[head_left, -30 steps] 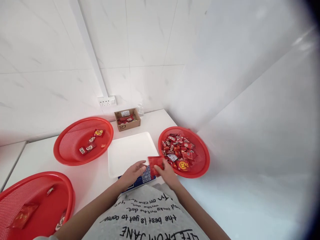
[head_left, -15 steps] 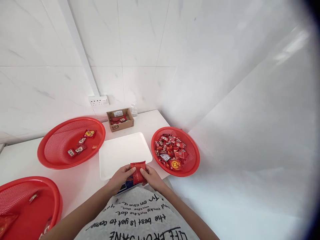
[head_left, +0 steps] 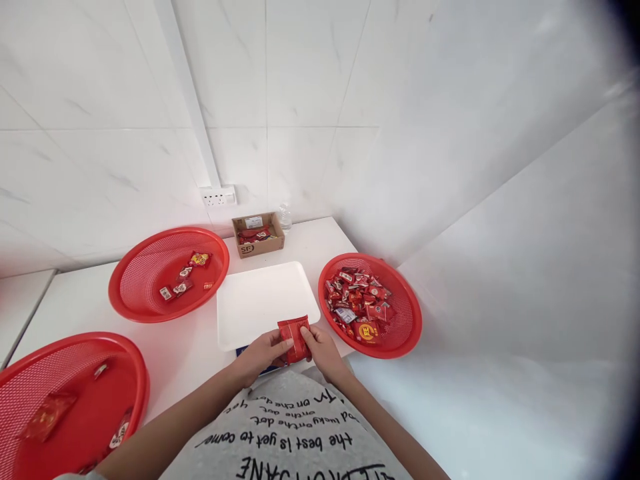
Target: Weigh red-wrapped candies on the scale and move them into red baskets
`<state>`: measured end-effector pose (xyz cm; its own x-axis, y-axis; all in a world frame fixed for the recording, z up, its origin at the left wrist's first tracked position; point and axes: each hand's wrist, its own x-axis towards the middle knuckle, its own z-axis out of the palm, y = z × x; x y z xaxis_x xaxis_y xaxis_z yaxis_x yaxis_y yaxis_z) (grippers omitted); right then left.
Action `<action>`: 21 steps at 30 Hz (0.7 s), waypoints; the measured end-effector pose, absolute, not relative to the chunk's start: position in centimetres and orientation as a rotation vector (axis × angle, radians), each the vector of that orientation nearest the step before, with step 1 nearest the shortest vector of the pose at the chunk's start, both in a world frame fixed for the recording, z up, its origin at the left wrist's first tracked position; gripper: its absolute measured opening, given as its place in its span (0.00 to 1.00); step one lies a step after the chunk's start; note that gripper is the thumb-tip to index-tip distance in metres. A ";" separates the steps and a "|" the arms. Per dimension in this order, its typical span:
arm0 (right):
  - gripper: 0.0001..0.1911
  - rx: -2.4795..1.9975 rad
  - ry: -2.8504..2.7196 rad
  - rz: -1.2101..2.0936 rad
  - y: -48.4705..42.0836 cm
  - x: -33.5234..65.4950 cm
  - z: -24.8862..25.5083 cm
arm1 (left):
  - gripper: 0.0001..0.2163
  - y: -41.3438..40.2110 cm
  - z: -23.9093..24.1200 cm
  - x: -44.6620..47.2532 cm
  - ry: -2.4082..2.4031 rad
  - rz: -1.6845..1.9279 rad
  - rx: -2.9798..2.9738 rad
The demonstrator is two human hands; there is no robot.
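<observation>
Between my two hands is a red snack packet (head_left: 295,339), held upright in front of my shirt. My left hand (head_left: 265,355) grips its left side, thumb across the front. The right edge is pinched by my right hand (head_left: 320,348), thumb also on the front. Just beyond the packet lies a white tray (head_left: 260,293) with nothing on it. Under the tray's near edge and partly behind my left hand, a dark blue thing (head_left: 243,350) shows; I cannot tell what it is.
To the right stands a red basket (head_left: 413,320) heaped with small red packets. Two more, a far-left basket (head_left: 117,287) and a near-left basket (head_left: 143,373), hold a few packets each. A cardboard box (head_left: 263,248) with packets sits by the wall beside a clear plastic bottle (head_left: 285,217).
The view has swung left, so everything sits further right in the picture. Both hands still hold the red packet, which has tilted slightly.
</observation>
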<state>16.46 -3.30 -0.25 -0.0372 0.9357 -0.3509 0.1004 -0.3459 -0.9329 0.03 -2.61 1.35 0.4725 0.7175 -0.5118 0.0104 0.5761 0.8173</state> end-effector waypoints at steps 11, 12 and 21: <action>0.26 -1.442 -0.978 1.640 -5.2 16.6 -0.4 | 0.19 -2.1 0.9 -1.2 1.105 0.618 0.737; 0.26 -1.460 -0.945 1.637 -5.6 16.8 -0.5 | 0.19 -1.7 0.8 -1.6 1.124 0.644 0.708; 0.26 -1.545 -0.641 1.537 -8.6 18.7 -0.6 | 0.01 1.6 0.1 -4.7 1.270 0.785 0.347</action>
